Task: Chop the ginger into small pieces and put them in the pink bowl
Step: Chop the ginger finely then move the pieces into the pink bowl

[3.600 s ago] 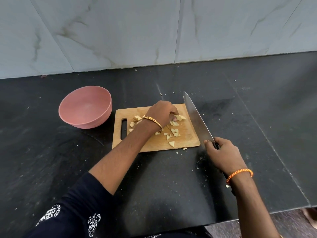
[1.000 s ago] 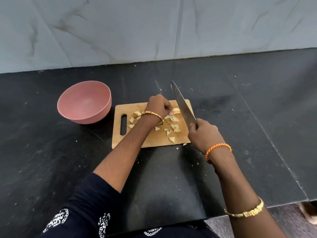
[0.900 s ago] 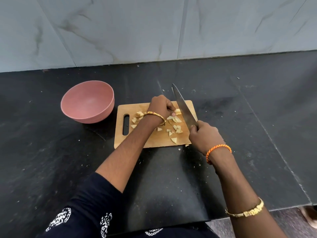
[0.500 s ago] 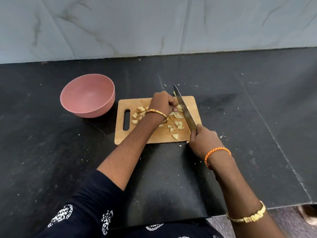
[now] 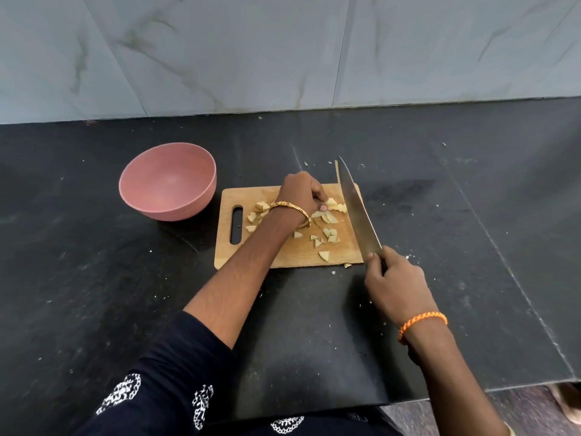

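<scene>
Wooden cutting board [image 5: 283,253] lying flat on a black stone counter [image 5: 440,215], handle slot at the board's left end. Scattered across the board's middle and right half: pale ginger pieces [image 5: 328,234], many still fairly large. Left hand [image 5: 300,195] curled over the board's far right part, fingertips pinching down on a ginger chunk there. Right hand [image 5: 396,287] just off the board's near right corner, fingers wrapped tight around the handle of a big knife [image 5: 356,209]. Blade running along the board's right edge, tip reaching past the far edge, right beside the pinching fingertips.

Pink bowl [image 5: 168,182] standing just left of the board, close to its far left corner; seemingly empty inside.

Likely risks: blade nicking the left fingertips, given the small gap between them. Pieces skittering off the board's right or near edge under a chop so close to the rim; a few crumbs already on the counter by the near right corner.

Path from board to bowl open, nothing lying between. Grey marbled wall [image 5: 283,51] behind the counter, beyond the board.
</scene>
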The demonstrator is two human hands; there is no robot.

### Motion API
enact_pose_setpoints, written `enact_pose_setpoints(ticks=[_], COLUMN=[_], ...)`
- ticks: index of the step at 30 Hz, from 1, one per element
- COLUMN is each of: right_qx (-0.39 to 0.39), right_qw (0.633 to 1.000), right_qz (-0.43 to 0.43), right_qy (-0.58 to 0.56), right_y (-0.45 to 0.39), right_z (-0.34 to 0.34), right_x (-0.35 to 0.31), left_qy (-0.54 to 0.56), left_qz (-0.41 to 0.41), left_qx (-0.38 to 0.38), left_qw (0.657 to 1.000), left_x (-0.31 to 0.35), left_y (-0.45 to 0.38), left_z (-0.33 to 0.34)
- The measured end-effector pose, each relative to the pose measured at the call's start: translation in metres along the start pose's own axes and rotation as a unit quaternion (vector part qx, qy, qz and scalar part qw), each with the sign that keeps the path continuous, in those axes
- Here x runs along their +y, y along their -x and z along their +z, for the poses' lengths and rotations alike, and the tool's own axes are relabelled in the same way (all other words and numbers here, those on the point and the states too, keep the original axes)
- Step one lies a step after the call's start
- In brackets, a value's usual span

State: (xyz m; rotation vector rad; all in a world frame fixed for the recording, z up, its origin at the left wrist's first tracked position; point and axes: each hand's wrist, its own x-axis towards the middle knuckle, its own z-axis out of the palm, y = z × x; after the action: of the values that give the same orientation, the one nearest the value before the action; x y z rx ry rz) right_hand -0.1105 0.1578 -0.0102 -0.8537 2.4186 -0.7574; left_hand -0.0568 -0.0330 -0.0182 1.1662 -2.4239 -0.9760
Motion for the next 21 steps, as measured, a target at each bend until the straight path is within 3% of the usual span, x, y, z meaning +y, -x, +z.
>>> enact_pose_setpoints(ticks=[21], right_qx=[-0.030], right_qw=[0.999], right_qz=[-0.002], right_qy=[0.035], right_y=[-0.020], right_z=[0.006], right_x=[-0.010], left_qy=[0.030], left_qz=[-0.001], left_qx=[0.004], left_qw=[1.000], left_x=[-0.004], left_y=[-0.002], left_z=[0.001])
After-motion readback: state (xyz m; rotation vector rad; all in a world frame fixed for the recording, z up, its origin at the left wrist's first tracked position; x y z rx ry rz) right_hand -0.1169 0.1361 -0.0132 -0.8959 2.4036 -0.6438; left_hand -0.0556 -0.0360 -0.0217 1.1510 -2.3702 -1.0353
